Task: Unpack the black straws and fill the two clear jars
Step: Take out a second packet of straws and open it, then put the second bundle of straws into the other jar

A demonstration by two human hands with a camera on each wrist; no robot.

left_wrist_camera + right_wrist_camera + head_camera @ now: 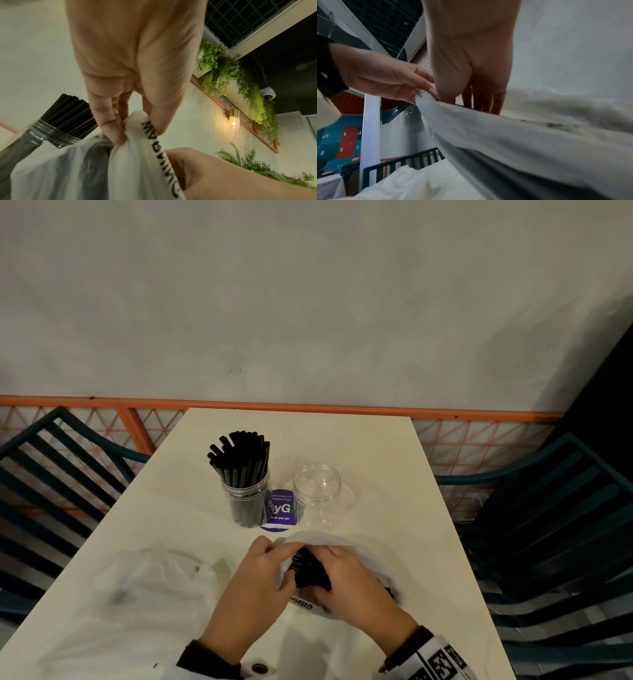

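A bundle of black straws (308,571) lies inside a white plastic bag (346,546) at the near middle of the table. My left hand (279,563) pinches the bag's printed edge (150,136) between thumb and fingers. My right hand (334,570) reaches into the bag mouth and its fingers (481,100) curl over the straw bundle. Behind the hands, one clear jar (246,501) stands packed with black straws (68,108). An empty clear jar (317,494) stands to its right. Most of the bundle is hidden by the bag and my hands.
A second, crumpled clear plastic bag (154,577) lies on the white table (394,474) to the left. A purple round sticker (279,511) sits between the jars. Dark teal chairs (561,525) flank the table. A wall with an orange rail (308,407) runs behind.
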